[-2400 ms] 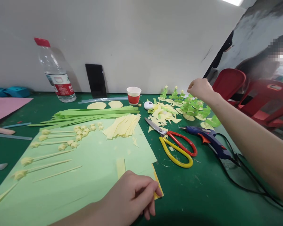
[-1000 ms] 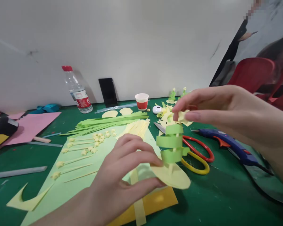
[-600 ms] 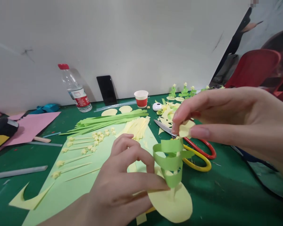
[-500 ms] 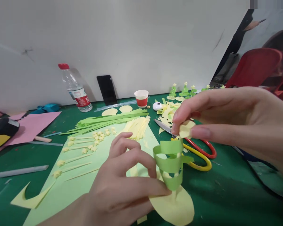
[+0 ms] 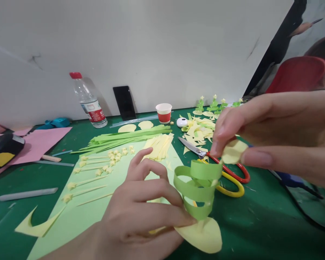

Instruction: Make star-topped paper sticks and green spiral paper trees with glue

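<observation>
My left hand [image 5: 146, 202] pinches the lower end of a small paper tree, close above its pale yellow round base [image 5: 203, 238]. A green paper strip [image 5: 198, 210] winds in a loose spiral about a thin stem, which now leans to the right. At the stem's top, the thumb and forefinger of my right hand [image 5: 284, 133] are closed on a small pale yellow paper piece [image 5: 234, 151]; its exact shape is partly covered by the fingers. Behind the spiral lie scissors [image 5: 233, 187] with red and yellow handles.
Paper stars on sticks [image 5: 78, 195] lie on a light green sheet [image 5: 56, 231]. Beyond are green strips [image 5: 119, 137], yellow strips [image 5: 159, 146], a paper cup [image 5: 164, 113], a bottle [image 5: 93, 108] and a phone [image 5: 124, 103]. Finished little trees [image 5: 213, 104] stand at the back right.
My right hand has moved right with the yellow piece, and the top of the tree has tilted that way. The left hand keeps its hold near the base. The view has shifted slightly.
</observation>
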`<state>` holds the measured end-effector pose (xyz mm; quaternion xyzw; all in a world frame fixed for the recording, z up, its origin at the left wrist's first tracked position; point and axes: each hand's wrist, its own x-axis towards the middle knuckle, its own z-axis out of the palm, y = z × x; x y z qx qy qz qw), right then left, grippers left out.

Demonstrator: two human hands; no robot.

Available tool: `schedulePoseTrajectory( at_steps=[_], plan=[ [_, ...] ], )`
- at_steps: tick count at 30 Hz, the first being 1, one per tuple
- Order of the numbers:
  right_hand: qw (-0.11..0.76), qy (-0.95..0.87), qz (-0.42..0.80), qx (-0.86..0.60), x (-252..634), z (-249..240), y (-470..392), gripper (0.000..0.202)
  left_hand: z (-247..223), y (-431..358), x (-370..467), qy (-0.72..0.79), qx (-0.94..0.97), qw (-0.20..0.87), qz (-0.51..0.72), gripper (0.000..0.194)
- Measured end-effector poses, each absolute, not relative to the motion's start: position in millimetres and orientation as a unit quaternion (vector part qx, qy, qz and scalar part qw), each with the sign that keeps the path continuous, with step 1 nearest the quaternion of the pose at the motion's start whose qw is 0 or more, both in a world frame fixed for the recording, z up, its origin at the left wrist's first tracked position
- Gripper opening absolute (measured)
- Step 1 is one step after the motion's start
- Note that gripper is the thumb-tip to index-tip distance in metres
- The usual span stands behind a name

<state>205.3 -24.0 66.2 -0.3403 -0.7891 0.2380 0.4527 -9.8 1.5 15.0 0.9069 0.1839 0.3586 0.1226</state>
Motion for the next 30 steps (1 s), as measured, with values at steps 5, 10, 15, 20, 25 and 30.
schedulePoseTrajectory(
  at_steps=[5,10,15,20,25,30],
  plan=[
    [0.441,-0.781,0.306,-0.319,209,62,-15,0.008,9,3,-3,0.164,0.897,0.124,0.39,0.007],
    [0.436,-0.761,0.34,-0.338,209,60,-7,0.011,-10,1,8,0.152,0.819,0.144,0.534,0.028],
    [0.422,-0.747,0.388,-0.337,210,58,-2,0.015,-4,0,-4,0.161,0.864,0.111,0.464,0.02],
    [0.411,-0.748,0.402,-0.332,209,56,3,0.012,10,-1,-16,0.15,0.907,0.088,0.384,0.011],
    [0.407,-0.751,0.396,-0.337,208,55,2,0.012,9,-4,-7,0.149,0.885,0.086,0.433,0.025],
    [0.403,-0.747,0.399,-0.347,207,55,1,0.009,2,-6,3,0.157,0.836,0.063,0.522,0.033]
  ],
)
